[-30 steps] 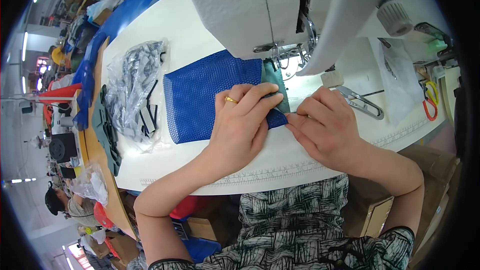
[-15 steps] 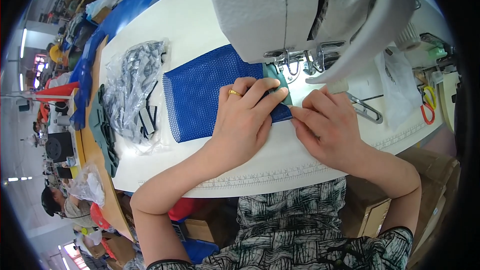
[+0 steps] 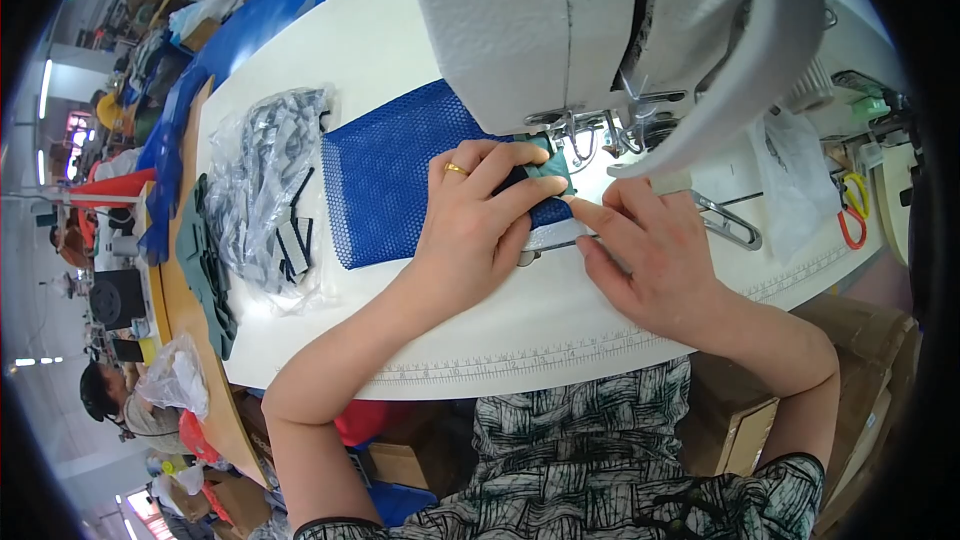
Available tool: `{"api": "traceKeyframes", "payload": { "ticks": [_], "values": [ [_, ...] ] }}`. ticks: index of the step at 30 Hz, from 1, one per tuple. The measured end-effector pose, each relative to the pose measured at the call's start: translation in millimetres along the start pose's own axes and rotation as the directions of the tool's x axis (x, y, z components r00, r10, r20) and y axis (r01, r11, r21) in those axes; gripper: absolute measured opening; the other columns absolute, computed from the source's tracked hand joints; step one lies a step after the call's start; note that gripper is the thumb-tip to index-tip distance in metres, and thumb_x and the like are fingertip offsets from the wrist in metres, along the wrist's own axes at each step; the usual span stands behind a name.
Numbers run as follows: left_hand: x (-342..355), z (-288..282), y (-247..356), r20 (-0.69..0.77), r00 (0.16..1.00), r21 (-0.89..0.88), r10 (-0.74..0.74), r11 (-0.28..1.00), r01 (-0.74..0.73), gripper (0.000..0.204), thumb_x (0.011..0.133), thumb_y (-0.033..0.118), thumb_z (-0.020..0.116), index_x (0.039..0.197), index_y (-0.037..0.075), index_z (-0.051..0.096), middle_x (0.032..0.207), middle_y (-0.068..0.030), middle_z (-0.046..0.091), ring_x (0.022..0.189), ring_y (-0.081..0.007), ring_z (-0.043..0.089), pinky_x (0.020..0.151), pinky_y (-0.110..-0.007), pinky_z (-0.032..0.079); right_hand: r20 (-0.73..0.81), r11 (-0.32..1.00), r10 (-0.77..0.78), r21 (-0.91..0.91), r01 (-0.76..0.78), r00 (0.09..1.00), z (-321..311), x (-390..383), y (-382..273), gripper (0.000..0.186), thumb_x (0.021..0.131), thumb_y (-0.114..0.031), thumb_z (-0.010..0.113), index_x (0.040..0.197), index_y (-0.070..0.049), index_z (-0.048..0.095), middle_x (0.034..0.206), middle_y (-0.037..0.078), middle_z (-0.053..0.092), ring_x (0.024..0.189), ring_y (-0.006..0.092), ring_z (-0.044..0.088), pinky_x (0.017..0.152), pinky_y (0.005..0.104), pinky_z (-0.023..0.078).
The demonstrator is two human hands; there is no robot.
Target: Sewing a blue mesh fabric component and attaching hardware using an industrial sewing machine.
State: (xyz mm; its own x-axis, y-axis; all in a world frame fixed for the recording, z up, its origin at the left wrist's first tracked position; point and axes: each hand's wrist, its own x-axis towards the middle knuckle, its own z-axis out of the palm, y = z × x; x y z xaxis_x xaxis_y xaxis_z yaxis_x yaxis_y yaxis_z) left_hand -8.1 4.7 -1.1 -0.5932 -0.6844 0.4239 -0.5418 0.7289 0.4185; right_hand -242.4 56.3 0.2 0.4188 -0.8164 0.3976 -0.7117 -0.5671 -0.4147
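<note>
A piece of blue mesh fabric [image 3: 400,165] lies on the white table, its right end close to the sewing machine's needle area [image 3: 605,145]. My left hand [image 3: 475,210], with a ring on one finger, presses the fabric down with bent fingers. Two of its fingertips rest on a small green cloth piece [image 3: 550,172] at the mesh's end. With thumb and index finger, my right hand [image 3: 645,245] holds the near right corner, where a pale edge [image 3: 553,234] shows. Its other fingers are curled. The contact under my fingertips is partly hidden.
The white sewing machine head [image 3: 510,30] overhangs the work. At left lie a clear plastic bag of strips [image 3: 265,180] and green cloth pieces [image 3: 205,260]. To the right are a metal clip-like tool [image 3: 730,222], a plastic bag [image 3: 795,180] and scissors [image 3: 853,210]. A printed ruler [image 3: 520,362] borders the near edge.
The mesh and my left hand have shifted slightly left and away from me. A pale strip now shows at the near corner, where a blue flap was. My right index finger has moved farther in.
</note>
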Motion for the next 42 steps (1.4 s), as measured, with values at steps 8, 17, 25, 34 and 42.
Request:
{"api": "traceKeyframes", "payload": {
  "ticks": [8,17,25,34,42],
  "values": [
    [2,3,-5,0.000,0.999,0.040,-0.036,0.999,0.036,0.039,0.081,-0.005,0.068,0.117,0.010,0.075,0.130,-0.0070,0.067,0.118,-0.0297,0.059,0.106,-0.048,0.039,-0.019,1.000,0.027,-0.011,-0.027,0.999,7,3,9,0.037,0.086,-0.015,0.075,0.123,-0.010,0.072,0.093,0.006,0.062,0.093,0.0300,0.054,0.080,0.0443,0.043],
    [6,3,-14,-0.031,0.985,-0.123,-0.169,0.979,0.164,0.025,0.093,-0.003,0.066,0.117,0.005,0.070,0.114,-0.0097,0.071,0.114,-0.0334,0.061,0.108,-0.046,0.041,-0.012,0.998,0.015,-0.053,-0.015,1.000,6,14,14,0.039,0.091,-0.020,0.072,0.129,-0.012,0.073,0.097,0.009,0.063,0.096,0.0322,0.055,0.082,0.0458,0.043],
    [8,4,-11,-0.055,0.987,-0.047,-0.152,0.988,0.150,0.024,0.094,-0.003,0.064,0.116,0.005,0.069,0.114,-0.0109,0.070,0.118,-0.0345,0.061,0.107,-0.048,0.041,0.039,0.998,0.050,-0.043,-0.048,0.998,5,13,14,0.042,0.093,-0.022,0.070,0.134,-0.011,0.068,0.102,0.012,0.061,0.099,0.0323,0.055,0.084,0.0465,0.042],
    [9,8,-11,-0.041,0.984,-0.048,-0.172,0.984,0.170,0.026,0.095,-0.003,0.064,0.120,0.005,0.068,0.118,-0.0108,0.069,0.121,-0.0343,0.060,0.106,-0.050,0.041,0.028,0.998,0.030,-0.051,-0.028,0.999,3,13,17,0.042,0.096,-0.024,0.069,0.135,-0.010,0.067,0.107,0.013,0.065,0.102,0.0341,0.055,0.088,0.0478,0.043],
    [3,6,-16,-0.156,0.977,0.016,-0.146,0.989,0.150,0.020,0.094,-0.002,0.066,0.112,0.006,0.069,0.117,-0.0096,0.070,0.119,-0.0330,0.060,0.103,-0.048,0.043,0.104,0.994,0.112,-0.012,-0.111,0.988,2,13,12,0.043,0.099,-0.026,0.068,0.139,-0.011,0.066,0.108,0.013,0.070,0.101,0.0405,0.063,0.096,0.0529,0.043]
  ]
}}
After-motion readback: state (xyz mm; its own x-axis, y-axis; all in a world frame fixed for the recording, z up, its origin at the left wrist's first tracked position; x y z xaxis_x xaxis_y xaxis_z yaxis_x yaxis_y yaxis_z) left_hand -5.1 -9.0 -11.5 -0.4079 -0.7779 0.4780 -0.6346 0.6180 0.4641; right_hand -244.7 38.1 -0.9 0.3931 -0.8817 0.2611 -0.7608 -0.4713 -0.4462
